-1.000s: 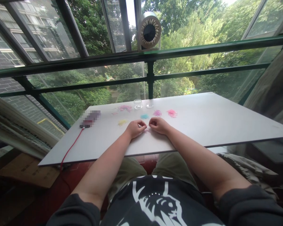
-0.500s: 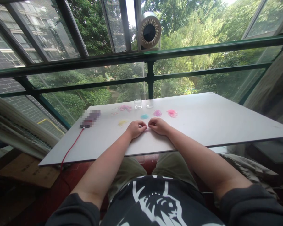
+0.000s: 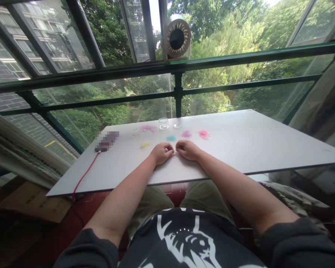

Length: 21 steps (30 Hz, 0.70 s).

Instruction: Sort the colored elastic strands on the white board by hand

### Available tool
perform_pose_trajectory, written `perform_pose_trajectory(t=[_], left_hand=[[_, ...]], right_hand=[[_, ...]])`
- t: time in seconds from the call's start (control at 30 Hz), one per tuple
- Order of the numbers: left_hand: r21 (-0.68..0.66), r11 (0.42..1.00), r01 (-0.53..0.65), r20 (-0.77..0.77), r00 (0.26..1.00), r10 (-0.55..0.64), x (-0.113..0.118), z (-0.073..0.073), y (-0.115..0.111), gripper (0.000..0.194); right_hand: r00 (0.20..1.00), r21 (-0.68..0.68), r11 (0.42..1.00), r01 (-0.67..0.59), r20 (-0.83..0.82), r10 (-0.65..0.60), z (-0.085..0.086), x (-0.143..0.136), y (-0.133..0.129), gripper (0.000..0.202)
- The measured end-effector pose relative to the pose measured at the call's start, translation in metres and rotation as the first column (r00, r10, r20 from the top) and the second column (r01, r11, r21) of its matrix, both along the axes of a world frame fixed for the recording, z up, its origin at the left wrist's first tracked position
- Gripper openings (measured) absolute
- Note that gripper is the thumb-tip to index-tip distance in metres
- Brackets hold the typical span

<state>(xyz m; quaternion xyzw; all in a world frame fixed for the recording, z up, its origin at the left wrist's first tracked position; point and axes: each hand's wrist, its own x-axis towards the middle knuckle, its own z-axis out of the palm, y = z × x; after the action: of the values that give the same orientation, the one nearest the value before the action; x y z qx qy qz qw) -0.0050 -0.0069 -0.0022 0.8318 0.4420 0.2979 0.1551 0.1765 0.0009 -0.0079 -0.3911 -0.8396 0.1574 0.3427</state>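
Note:
My left hand (image 3: 162, 153) and my right hand (image 3: 187, 149) rest close together near the front of the white table (image 3: 229, 149). Thumb and fingers are pinched on each, the tips almost meeting. Whatever lies between them is too small to make out; a faint pinkish bit shows on the table just below the fingertips. Beyond the hands are small loose piles: a teal pile (image 3: 171, 138), a purple pile (image 3: 186, 134) and a bright pink pile (image 3: 203, 134). To the left lie a yellow pile (image 3: 145, 145) and a mixed pink-purple pile (image 3: 148, 128).
Two clear round containers (image 3: 163, 124) (image 3: 177, 125) stand at the table's back edge. At the left lies a blurred-out device (image 3: 107, 141) with a red cable (image 3: 85, 173) running off the front edge. A round fan-like device (image 3: 177, 38) sits above the green railing (image 3: 226, 58).
Hardly anything differs. Both hands stay in the same spot with fingers pinched, and the piles have not moved.

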Motion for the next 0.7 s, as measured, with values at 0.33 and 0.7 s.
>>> perform_pose_trajectory(t=[0.33,0.7], left_hand=[[-0.012,1.0,-0.016,0.058,0.998,0.017,-0.0001,0.0009,-0.001,0.019],[0.0,1.0,-0.014,0.069,0.998,0.014,-0.0001,-0.0003,0.0002,0.018]], right_hand=[[1.0,-0.035,0.999,0.023,-0.02,-0.024,0.0002,-0.0018,-0.0024,0.007],[0.999,-0.038,0.998,0.045,-0.015,-0.046,-0.0008,-0.0022,-0.0017,0.008]])
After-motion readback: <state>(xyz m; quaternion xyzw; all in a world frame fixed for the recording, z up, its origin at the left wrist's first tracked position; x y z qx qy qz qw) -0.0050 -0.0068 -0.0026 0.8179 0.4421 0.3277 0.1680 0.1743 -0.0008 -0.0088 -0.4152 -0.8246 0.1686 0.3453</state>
